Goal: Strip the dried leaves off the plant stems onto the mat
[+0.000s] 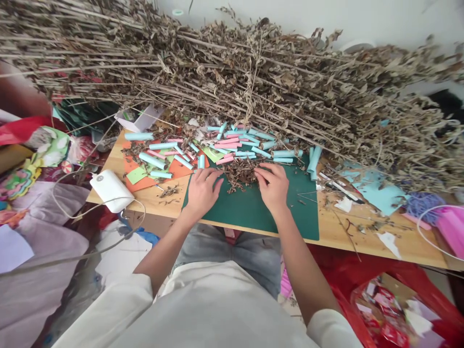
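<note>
A small heap of crumbled dried leaves (239,173) lies on the green cutting mat (246,210). My left hand (203,189) rests at the heap's left side, palm down, fingers stretched and thumb apart, holding nothing. At the right side, my right hand (273,186) has its thumb and forefinger close together on the edge of the dried leaves. Just behind both hands lie several rolled paper tubes, blue ones (282,153) and pink ones (227,144), in a loose pile. More blue tubes (152,160) lie to the left over orange paper (177,169).
A large bundle of dried stalks (224,72) spans the back of the wooden table (362,232). A white power bank (110,190) with a cable sits at the left edge. A pen-like cutter (340,187), blue paper (379,188) and purple yarn (425,207) lie right. Below is a red bag (333,270).
</note>
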Available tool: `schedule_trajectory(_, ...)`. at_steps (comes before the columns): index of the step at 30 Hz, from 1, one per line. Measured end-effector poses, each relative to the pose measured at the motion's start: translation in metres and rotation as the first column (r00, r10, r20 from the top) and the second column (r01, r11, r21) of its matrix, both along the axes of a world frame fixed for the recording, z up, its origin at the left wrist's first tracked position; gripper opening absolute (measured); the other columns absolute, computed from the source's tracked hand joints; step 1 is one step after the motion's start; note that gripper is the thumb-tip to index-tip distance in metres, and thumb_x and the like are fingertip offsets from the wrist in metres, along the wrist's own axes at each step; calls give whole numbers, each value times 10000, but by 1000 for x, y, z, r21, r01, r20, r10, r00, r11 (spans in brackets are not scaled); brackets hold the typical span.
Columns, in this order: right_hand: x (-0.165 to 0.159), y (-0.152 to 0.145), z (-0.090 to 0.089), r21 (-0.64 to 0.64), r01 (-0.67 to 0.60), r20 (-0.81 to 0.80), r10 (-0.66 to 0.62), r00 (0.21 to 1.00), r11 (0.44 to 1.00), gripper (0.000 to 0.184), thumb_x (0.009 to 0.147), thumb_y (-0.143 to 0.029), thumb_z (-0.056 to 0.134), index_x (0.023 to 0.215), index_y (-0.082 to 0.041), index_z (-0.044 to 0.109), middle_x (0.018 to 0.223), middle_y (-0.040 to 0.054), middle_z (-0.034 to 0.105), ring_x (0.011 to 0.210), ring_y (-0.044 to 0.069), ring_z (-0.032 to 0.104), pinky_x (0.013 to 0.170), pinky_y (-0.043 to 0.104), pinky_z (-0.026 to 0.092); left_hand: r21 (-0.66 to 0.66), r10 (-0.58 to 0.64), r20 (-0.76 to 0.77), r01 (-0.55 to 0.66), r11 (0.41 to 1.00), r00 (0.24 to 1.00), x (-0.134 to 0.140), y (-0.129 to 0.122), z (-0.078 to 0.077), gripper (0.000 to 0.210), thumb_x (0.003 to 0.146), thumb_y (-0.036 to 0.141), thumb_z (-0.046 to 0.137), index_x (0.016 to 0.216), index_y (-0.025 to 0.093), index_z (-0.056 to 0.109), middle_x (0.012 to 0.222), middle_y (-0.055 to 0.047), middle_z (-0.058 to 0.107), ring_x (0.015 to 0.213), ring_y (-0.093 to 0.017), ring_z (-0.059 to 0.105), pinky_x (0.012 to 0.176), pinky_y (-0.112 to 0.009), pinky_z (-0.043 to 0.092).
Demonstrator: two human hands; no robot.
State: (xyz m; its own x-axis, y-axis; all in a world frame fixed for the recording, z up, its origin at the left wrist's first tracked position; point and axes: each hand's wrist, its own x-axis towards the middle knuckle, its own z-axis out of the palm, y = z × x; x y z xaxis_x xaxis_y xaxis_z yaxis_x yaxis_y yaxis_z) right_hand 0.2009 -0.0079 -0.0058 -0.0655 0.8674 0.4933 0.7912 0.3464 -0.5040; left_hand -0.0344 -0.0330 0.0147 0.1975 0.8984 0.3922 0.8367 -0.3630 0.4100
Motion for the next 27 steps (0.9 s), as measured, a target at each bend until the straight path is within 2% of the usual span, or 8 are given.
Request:
schedule_trajectory(3,-7,-1,6,-18,-9,34,10,999,1000,281,948,-260,481,1077,-243,730,1128,88,672,1077,243,579,955,434,509,4,-144,92,144,990,985,18,12,6,241,993,274,472,1141,205,649,1075,-79,684,1027,-209,607,938,-356,490)
schedule_trajectory(6,-13,-2,16,-76,-14,89,21,996,997,345,936,-280,493,1230,-213,660,1200,119,613,1136,267,527,1005,455,471,-64,-252,-3,252,966,968,36,29,12,252,978,244,494,1174,204,647,1104,-91,666,1081,-227,581,989,-387,472)
schedule_trajectory(8,-14,-2,20,-120,-7,140,24,990,993,380,909,-313,544,1260,-206,643,1222,128,582,1154,289,488,1010,474,455,-107,-269,-106,258,960,957,44,38,13,237,946,224,541,1145,174,658,1092,-116,645,1114,-261,554,1001,-415,462)
schedule_trajectory(12,-16,3,16,-174,-22,205,58,977,984,257,902,-310,560,1067,-222,736,1213,116,595,1160,308,455,977,495,450,-148,-223,-255,190,971,941,49,49,9,179,926,181,535,1004,125,686,1094,-155,599,1121,-301,523,952,-429,475)
schedule_trajectory(16,-13,4,8,-103,-26,113,38,993,994,257,938,-289,507,950,-232,758,1138,89,644,1113,268,496,982,457,464,-124,-230,-226,207,971,946,46,53,5,249,967,185,456,951,142,700,1038,-127,614,1048,-267,544,922,-389,489)
schedule_trajectory(20,-6,2,9,-85,-62,71,69,995,994,315,947,-287,466,1163,-218,685,1246,105,614,1195,268,497,1047,467,438,-60,-210,-160,203,977,965,37,38,15,308,989,251,443,1214,159,632,1149,-122,626,1120,-261,541,998,-386,468)
schedule_trajectory(23,-4,1,11,-129,-82,72,92,993,988,441,957,-337,441,1357,-178,536,1370,140,539,1292,271,455,1102,470,401,-81,-51,-162,38,996,985,27,10,22,402,988,319,452,1350,163,528,1217,-140,611,1122,-279,563,953,-397,494)
schedule_trajectory(27,-5,2,10,-225,-112,207,160,965,968,594,894,-523,545,1378,-182,503,1435,159,480,1356,342,384,1121,536,355,-154,48,-214,-83,985,976,12,-18,11,410,977,314,469,1365,186,507,1257,-139,600,1055,-264,614,879,-363,518)
